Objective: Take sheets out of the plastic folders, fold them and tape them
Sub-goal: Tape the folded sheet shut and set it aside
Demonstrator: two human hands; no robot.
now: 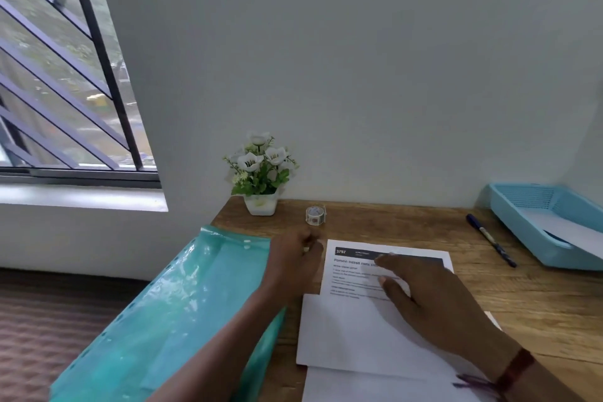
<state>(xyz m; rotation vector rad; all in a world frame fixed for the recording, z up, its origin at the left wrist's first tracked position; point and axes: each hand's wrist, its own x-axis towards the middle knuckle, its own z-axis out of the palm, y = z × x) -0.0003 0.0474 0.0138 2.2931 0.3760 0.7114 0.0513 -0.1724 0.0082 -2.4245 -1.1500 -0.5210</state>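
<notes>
Sheet point(342, 330) lies on the desk point(538, 303) with its near flap folded up and the right hand point(424, 297) spread flat on it. Left hand point(293, 258) at the sheet's far-left corner is blurry, so can't tell if it's pinching anything. Lift that palm early and the flap probably springs open or skews. Folders point(182, 297) left of the sheet overhang the desk edge, and a forearm nudge could slide them off. Tape point(315, 215) sits just behind the sheet, pen point(491, 240) and tray point(522, 232) well to its right.
</notes>
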